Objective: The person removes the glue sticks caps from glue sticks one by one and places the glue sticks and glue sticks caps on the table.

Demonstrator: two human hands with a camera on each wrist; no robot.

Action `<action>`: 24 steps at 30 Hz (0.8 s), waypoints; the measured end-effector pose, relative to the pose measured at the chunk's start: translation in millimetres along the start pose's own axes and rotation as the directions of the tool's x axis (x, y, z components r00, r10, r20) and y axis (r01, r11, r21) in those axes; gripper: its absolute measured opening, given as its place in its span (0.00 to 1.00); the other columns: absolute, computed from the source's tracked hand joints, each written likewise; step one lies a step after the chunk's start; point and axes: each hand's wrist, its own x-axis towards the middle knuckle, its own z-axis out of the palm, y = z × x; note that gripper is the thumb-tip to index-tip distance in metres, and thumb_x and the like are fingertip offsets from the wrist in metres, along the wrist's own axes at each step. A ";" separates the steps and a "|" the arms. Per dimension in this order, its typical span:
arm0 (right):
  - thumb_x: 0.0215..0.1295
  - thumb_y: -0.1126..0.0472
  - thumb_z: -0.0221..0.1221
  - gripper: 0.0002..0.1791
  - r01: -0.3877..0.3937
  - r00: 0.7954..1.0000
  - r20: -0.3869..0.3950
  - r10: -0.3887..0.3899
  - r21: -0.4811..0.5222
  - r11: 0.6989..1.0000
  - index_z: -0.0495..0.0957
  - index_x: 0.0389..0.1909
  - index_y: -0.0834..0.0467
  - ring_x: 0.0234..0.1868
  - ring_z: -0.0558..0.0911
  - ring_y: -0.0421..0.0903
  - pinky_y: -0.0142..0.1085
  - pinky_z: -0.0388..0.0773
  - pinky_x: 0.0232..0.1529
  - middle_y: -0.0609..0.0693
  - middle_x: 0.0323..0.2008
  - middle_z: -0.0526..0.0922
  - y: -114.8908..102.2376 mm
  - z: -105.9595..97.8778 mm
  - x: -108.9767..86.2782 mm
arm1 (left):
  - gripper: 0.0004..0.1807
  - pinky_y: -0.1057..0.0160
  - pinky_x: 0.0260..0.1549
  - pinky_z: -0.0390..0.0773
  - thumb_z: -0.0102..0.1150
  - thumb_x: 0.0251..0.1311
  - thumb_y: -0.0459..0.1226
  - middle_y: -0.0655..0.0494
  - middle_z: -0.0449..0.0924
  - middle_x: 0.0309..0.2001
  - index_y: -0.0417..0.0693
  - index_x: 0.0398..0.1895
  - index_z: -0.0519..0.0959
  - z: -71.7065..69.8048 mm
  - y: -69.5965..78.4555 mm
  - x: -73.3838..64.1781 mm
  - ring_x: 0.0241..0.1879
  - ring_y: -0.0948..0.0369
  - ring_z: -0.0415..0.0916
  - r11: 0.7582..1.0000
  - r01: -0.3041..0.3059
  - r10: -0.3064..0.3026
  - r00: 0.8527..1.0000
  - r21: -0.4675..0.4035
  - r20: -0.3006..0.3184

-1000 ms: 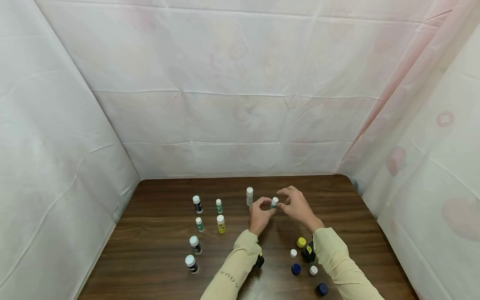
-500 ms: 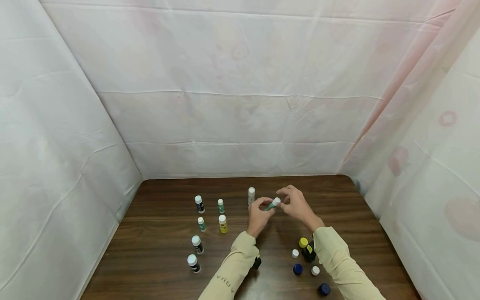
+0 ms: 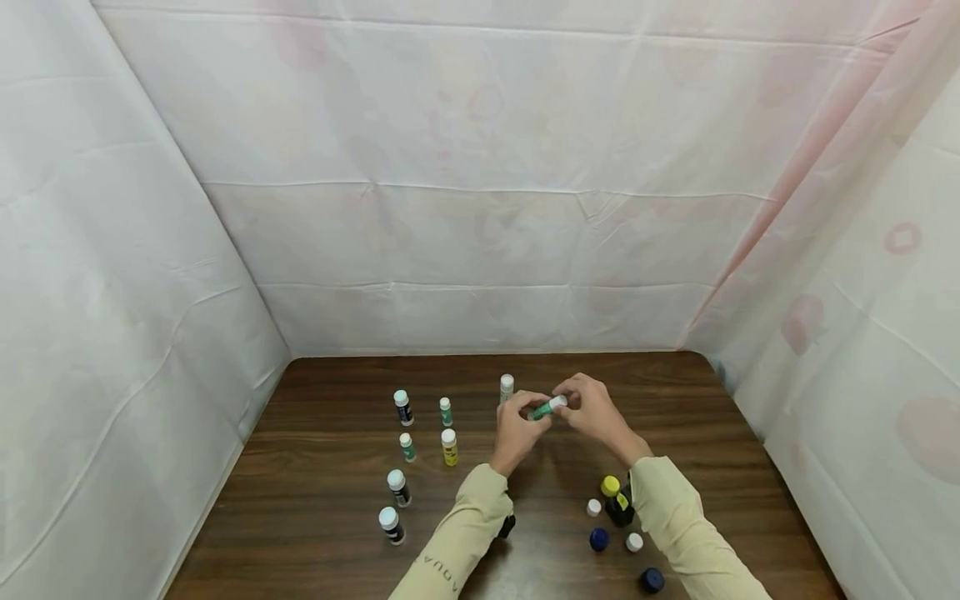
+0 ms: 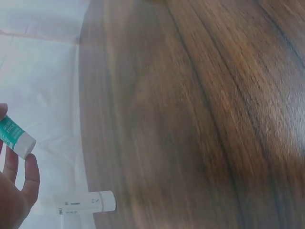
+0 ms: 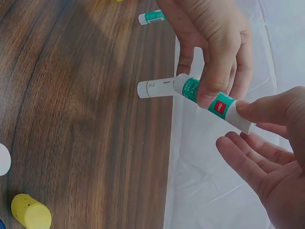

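In the head view, my left hand [image 3: 519,429] holds a green glue stick [image 3: 547,407] with white ends, tilted toward the right. The right wrist view shows the left thumb and fingers gripping the middle of the tube. My right hand [image 3: 596,410] pinches the white end [image 5: 238,118] of that glue stick between thumb and fingers. Just behind the left hand stands a white glue stick [image 3: 507,387], partly hidden by it. In the left wrist view, the held glue stick [image 4: 14,134] and the white one [image 4: 88,202] appear at the left edge.
Dark-labelled bottles [image 3: 397,488], green glue sticks [image 3: 446,411] and a yellow bottle [image 3: 449,448] stand on the left of the wooden table [image 3: 315,467]. At front right lie a yellow cap [image 3: 611,486], white caps [image 3: 634,542] and blue caps [image 3: 598,540].
The green glue stick has tipped from nearly upright to a slant toward the right. My right fingers, earlier beside its white end, now pinch it. The head view has shifted slightly.
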 end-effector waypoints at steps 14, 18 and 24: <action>0.55 0.70 0.66 0.06 0.047 0.999 -0.028 -0.046 0.027 0.999 0.83 0.33 0.59 0.32 0.78 0.42 0.35 0.79 0.33 0.49 0.34 0.79 -19.8 -10.8 -8.6 | 0.14 0.53 0.24 0.78 0.66 0.45 0.22 0.46 0.82 0.35 0.40 0.37 0.84 -19.1 32.7 0.6 0.29 0.48 0.77 0.995 -0.096 0.095 0.992 0.007 0.078; 0.55 0.70 0.66 0.07 0.072 0.997 -0.009 -0.072 0.033 0.997 0.83 0.34 0.58 0.33 0.78 0.43 0.34 0.79 0.32 0.49 0.35 0.79 -22.9 -13.7 -11.2 | 0.14 0.54 0.28 0.80 0.67 0.47 0.25 0.52 0.82 0.37 0.45 0.39 0.84 -21.6 25.6 -0.7 0.33 0.56 0.78 0.995 -0.098 0.093 0.988 0.029 0.121; 0.53 0.71 0.66 0.09 0.127 0.992 -0.008 -0.127 0.035 0.991 0.83 0.34 0.57 0.33 0.78 0.43 0.35 0.80 0.33 0.48 0.35 0.79 -24.8 -17.3 -15.0 | 0.13 0.58 0.28 0.79 0.67 0.50 0.29 0.59 0.81 0.40 0.49 0.40 0.85 -28.2 24.1 -1.7 0.34 0.62 0.76 0.995 -0.088 0.078 0.980 0.048 0.181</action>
